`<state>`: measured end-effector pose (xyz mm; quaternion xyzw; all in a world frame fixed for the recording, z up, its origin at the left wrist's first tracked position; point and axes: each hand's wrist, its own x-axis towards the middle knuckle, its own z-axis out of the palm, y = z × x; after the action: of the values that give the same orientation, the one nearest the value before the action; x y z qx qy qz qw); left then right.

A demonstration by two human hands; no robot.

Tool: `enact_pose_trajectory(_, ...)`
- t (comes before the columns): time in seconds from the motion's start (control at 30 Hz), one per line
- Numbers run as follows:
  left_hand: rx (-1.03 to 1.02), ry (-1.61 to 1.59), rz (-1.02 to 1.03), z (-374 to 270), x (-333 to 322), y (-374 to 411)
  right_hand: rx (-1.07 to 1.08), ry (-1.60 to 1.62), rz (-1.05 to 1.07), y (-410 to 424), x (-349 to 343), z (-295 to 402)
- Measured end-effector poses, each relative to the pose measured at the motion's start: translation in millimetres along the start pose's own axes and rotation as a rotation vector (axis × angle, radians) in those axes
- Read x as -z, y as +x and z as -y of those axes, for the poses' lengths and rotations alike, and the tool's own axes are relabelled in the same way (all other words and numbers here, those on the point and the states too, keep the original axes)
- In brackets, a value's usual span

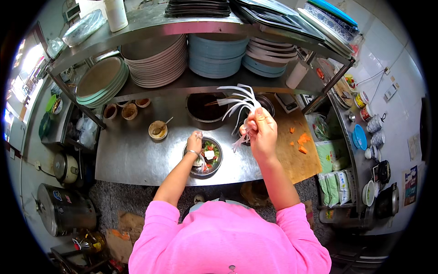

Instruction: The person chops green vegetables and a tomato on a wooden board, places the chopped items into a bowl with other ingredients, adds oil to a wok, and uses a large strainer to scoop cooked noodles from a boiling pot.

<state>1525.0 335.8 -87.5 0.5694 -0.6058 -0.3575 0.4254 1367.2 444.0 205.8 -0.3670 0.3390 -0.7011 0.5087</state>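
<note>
My right hand (262, 132) is raised above the steel worktop, closed around a bunch of long white strips of food (243, 100). The strips fan out past my fingers, and shorter ends hang below the fist. My left hand (194, 142) is at the left rim of a round metal bowl (221, 158), its fingers curled; whether they grip the rim or some food is unclear. Inside the bowl lie chopped green pieces, red pieces and a white block (209, 154). White strands show in it beneath my left wrist, which hides part of the bowl.
A dark pot (207, 120) stands behind the bowl. Leftward is a small sauce bowl (157, 131) with a spoon. Orange vegetable pieces (303, 138) lie on a wooden board (291, 162) at right. A steel shelf (157, 94) with stacked plates (155, 65) overhangs the worktop.
</note>
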Motion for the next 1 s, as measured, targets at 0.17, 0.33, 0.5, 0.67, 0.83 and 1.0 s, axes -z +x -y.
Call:
enact_pose_trajectory(0.17,0.030,0.039,0.248,0.1,5.5,-5.3,0.002,0.026,0.039,1.3,-5.3,8.2)
enact_pose_trajectory(0.33,-0.074,0.358,0.450,-4.0,7.8,-40.6,-0.027,0.005,0.042,0.9,-3.5,20.7)
enact_pose_trajectory(0.5,-0.138,0.165,0.154,-38.2,17.1,-33.1,-0.070,-0.028,0.003,-8.4,18.0,31.3)
enact_pose_trajectory(0.67,0.012,-0.759,0.819,-134.6,27.6,-67.7,-0.143,-0.087,-0.074,-36.1,29.3,37.2)
enact_pose_trajectory(0.83,0.028,-0.785,1.041,-150.9,10.2,-119.4,-0.138,-0.167,-0.317,-65.7,50.5,42.1)
enact_pose_trajectory(1.0,-0.110,-0.566,0.881,-142.6,33.9,-113.6,-0.104,-0.155,-0.360,-88.8,71.8,47.5)
